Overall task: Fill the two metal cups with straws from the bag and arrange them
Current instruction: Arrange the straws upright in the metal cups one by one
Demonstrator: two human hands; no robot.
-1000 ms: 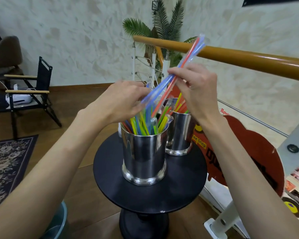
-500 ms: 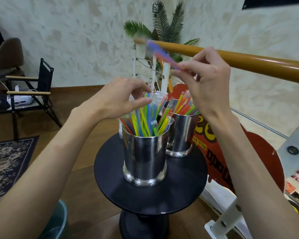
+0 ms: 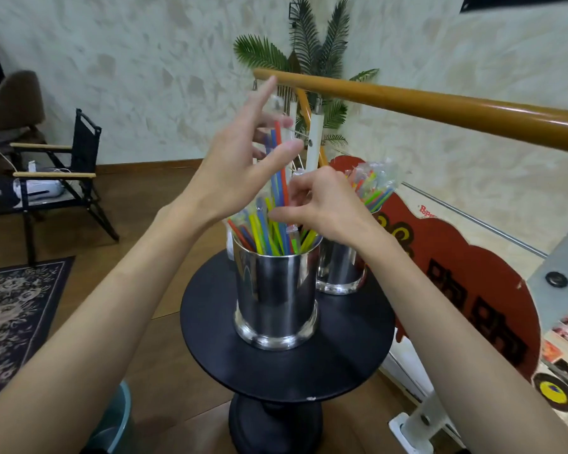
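Straws (image 3: 277, 231) fill the near cup (image 3: 276, 290); left hand (image 3: 240, 168) spread loose above; right hand (image 3: 322, 204) pinches some.

Red cloud-shaped signboard (image 3: 473, 273) right of the desk: small red "Pope…" lettering at its top edge; large black characters, unreadable.

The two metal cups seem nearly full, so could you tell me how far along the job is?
Both the near cup and far cup already hold straws. The right hand is settling a few upright straws into the near cup, the left hand open beside them. Tidying remains.
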